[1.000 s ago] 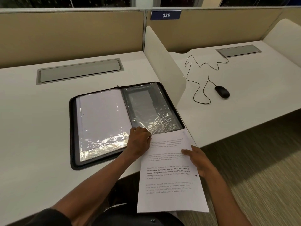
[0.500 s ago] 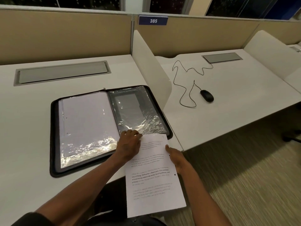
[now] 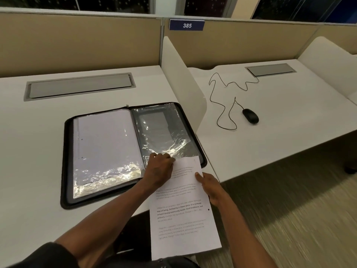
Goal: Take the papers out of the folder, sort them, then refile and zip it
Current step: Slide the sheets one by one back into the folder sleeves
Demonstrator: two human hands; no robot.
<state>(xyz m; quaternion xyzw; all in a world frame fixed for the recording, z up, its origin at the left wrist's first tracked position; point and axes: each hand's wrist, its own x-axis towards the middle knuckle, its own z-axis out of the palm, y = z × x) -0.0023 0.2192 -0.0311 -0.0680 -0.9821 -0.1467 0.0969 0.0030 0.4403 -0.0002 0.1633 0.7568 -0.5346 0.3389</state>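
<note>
Looks like the refiling step: the right hand (image 3: 211,187) pinches the printed sheet (image 3: 183,207) at its edge; the left hand (image 3: 159,171), fingers curled, works the clear sleeve (image 3: 164,132)'s lip in the open folder (image 3: 64,167) on the surface. Next probably needs that lip lifted so the sheet slides in.

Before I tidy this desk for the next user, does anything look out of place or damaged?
Little stands out. The plastic sleeve on the open folder's right side is wrinkled near its bottom edge, and the mouse cable sprawls in loose loops across the neighbouring desk.
</note>
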